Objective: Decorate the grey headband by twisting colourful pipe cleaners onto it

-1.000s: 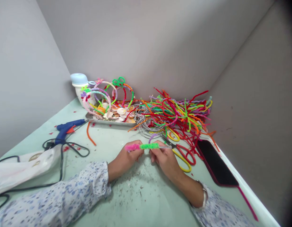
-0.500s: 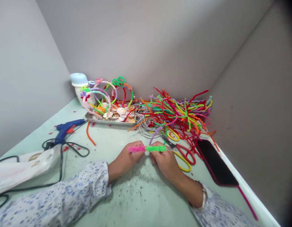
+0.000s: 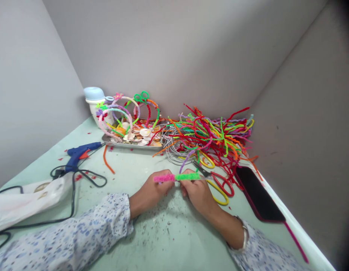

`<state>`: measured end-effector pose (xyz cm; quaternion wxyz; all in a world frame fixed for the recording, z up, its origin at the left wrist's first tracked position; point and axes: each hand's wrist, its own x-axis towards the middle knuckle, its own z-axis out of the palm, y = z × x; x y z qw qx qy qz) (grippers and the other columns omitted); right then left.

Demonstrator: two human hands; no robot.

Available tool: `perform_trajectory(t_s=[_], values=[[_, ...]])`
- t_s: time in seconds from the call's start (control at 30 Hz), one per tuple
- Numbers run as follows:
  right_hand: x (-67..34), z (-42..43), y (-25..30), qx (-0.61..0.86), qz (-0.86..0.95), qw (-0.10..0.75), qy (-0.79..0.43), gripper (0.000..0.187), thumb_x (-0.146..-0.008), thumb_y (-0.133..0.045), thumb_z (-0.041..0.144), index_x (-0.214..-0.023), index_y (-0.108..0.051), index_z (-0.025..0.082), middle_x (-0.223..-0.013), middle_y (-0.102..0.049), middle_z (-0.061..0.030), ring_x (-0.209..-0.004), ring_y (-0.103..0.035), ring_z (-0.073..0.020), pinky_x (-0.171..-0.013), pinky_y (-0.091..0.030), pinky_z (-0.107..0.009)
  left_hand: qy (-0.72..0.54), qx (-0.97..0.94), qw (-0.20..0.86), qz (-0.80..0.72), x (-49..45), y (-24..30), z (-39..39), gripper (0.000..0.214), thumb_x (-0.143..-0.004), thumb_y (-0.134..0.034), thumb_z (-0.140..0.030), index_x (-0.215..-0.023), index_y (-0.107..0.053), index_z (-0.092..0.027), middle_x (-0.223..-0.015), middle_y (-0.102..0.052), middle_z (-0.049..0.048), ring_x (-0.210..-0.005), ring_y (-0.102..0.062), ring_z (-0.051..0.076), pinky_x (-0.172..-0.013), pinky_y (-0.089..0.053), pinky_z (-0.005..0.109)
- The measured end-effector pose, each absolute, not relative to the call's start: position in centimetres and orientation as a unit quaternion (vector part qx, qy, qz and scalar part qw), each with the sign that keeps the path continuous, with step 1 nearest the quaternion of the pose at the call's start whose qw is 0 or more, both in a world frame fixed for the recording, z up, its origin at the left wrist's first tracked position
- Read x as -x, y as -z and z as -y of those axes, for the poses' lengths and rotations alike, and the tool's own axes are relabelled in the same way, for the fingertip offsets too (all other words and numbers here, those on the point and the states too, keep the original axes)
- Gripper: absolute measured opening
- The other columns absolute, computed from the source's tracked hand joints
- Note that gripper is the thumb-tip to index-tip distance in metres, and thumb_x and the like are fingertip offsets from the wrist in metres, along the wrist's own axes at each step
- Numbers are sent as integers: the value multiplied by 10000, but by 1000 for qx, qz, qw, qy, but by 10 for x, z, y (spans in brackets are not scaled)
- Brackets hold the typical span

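Note:
Close together over the table, my left hand point(image 3: 155, 187) and my right hand point(image 3: 198, 192) are both closed on one fuzzy pipe-cleaner band point(image 3: 164, 178). Its left stretch is bright pink and lies along the left fingers; the right stretch is bright green, across the right thumb and fingers. The colours meet between the hands. Whether the band continues below the fingers is hidden. Just past my right hand lie scissors with red handles point(image 3: 223, 183) and another pair with yellow handles point(image 3: 218, 194), partly covered by the hand.
A heap of coloured pipe cleaners point(image 3: 216, 133) and coiled wire point(image 3: 174, 148) fills the back right. Pipe-cleaner headbands point(image 3: 129, 120) stand in a metal tray point(image 3: 134, 146) of shells, beside a white bottle point(image 3: 94, 101). A corded blue glue gun point(image 3: 75, 156) lies left, a phone point(image 3: 259, 194) right.
The band and both hands have shifted very slightly to the right and up. Both hands keep their hold, and everything else lies as before.

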<state>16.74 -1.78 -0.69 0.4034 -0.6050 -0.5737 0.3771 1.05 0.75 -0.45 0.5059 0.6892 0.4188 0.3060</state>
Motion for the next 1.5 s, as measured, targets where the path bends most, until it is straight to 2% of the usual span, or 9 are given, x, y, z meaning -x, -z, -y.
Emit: perform_trajectory(t_s=[0.17,0.37,0.5,0.63,0.77,1.0,1.13,1.3,1.5], values=[[-167,20,13,587,589,408,-378,257,-838,-472,298,-600,-513,211,-434,-468,49,-458,-485,-131,-474,-369,-230,-296,-644,547,-445,-12,6,-8,300,-825,-492,-367,-592,-464,-180,-533,-426,-41,-540,-412,116,-540,-322,244],[-168,23,22,543,598,454,-376,214,-880,-478,373,-773,-538,198,-535,-451,53,-481,-417,-114,-460,-330,-220,-320,-612,582,-428,-11,10,-13,237,-827,-475,-320,-649,-510,-167,-562,-451,-36,-522,-408,107,-515,-318,236],[-168,22,22,574,613,437,-323,227,-889,-469,347,-723,-517,200,-520,-429,54,-477,-398,-112,-468,-311,-223,-326,-604,597,-416,-12,7,-13,225,-826,-496,-333,-678,-507,-165,-558,-437,-45,-493,-381,96,-484,-293,231],[-167,22,18,591,632,421,-272,228,-890,-464,336,-730,-543,194,-553,-481,36,-523,-450,-128,-504,-331,-232,-318,-618,570,-438,-12,4,-11,301,-829,-506,-372,-610,-469,-168,-524,-421,-44,-507,-391,100,-509,-301,238],[-166,24,17,584,656,414,-240,218,-893,-454,318,-752,-559,189,-622,-536,7,-620,-513,-157,-563,-363,-247,-319,-607,576,-445,-13,6,-10,289,-823,-502,-347,-600,-448,-172,-531,-413,-43,-518,-387,102,-520,-308,242],[-166,24,20,558,698,411,-183,229,-898,-420,262,-728,-556,192,-719,-583,-28,-713,-539,-181,-683,-391,-281,-320,-596,578,-457,-10,12,-11,294,-822,-513,-358,-604,-471,-166,-552,-419,-36,-546,-392,104,-539,-317,244],[-167,23,16,568,687,417,-176,205,-891,-429,247,-715,-523,197,-713,-575,-14,-695,-538,-171,-641,-379,-273,-351,-593,599,-407,-7,18,-14,235,-811,-551,-348,-668,-520,-164,-583,-459,-35,-542,-410,98,-519,-315,230],[-170,23,16,592,660,418,-199,183,-878,-448,243,-727,-542,198,-703,-581,-8,-671,-537,-165,-577,-373,-257,-358,-556,640,-391,-8,27,-19,200,-811,-521,-329,-703,-549,-163,-540,-472,-31,-456,-399,88,-443,-259,215],[-172,21,25,534,636,496,-255,66,-853,-532,244,-893,-564,202,-816,-602,-10,-725,-572,-153,-656,-448,-254,-365,-531,648,-406,-9,28,-19,250,-815,-522,-380,-698,-543,-160,-558,-488,-26,-435,-381,73,-424,-258,207]])
